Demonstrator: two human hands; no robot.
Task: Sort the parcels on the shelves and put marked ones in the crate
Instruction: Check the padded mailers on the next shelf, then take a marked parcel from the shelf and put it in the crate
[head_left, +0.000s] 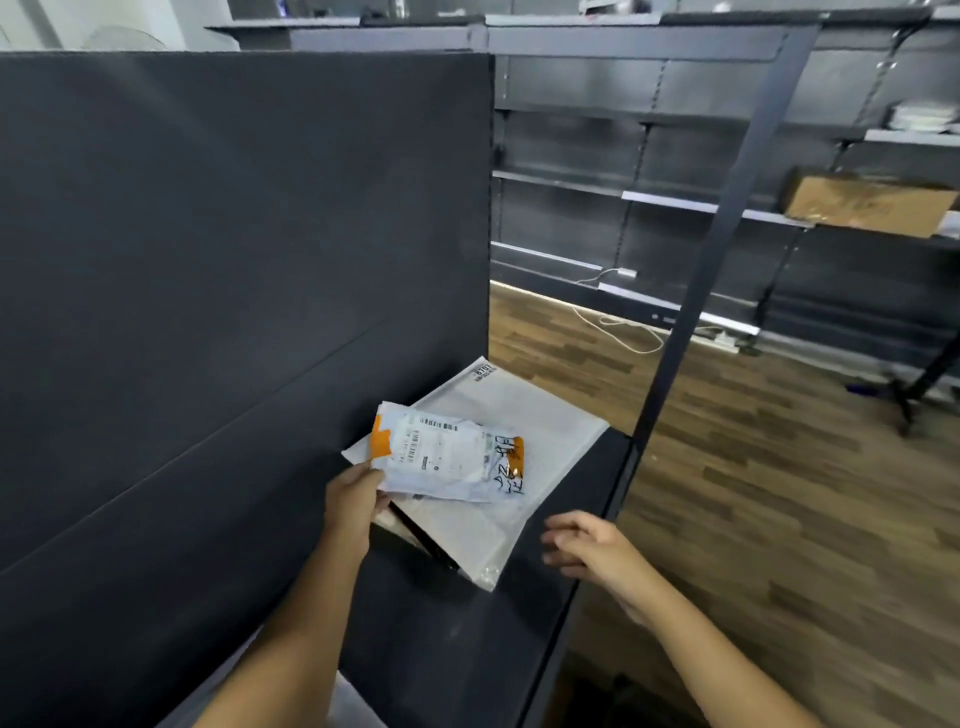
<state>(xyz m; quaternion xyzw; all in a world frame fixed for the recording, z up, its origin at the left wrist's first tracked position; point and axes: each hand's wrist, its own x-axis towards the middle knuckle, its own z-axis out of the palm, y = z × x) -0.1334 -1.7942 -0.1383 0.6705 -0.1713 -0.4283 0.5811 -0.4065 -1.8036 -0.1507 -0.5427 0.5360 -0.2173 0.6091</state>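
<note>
Dark metal shelf (467, 649) carries a large flat white mailer (540, 441); over it the left hand (353, 501) pinches a small white parcel (447, 452), orange-ended, labelled, scrawled with black marker. Right hand (587, 545) hovers beside, fingers loosely spread.

dark back panel (234, 286) walls left; shelf's (519, 613) right side open

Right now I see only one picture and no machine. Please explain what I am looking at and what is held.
There is no machine. The picture comes from a camera worn on a person's head, looking down at two bare hands. The left hand pinches a small parcel with orange tape and black handwriting. Under it, a large white mailer lies on a dark shelf. The right hand is open and holds nothing.
</note>
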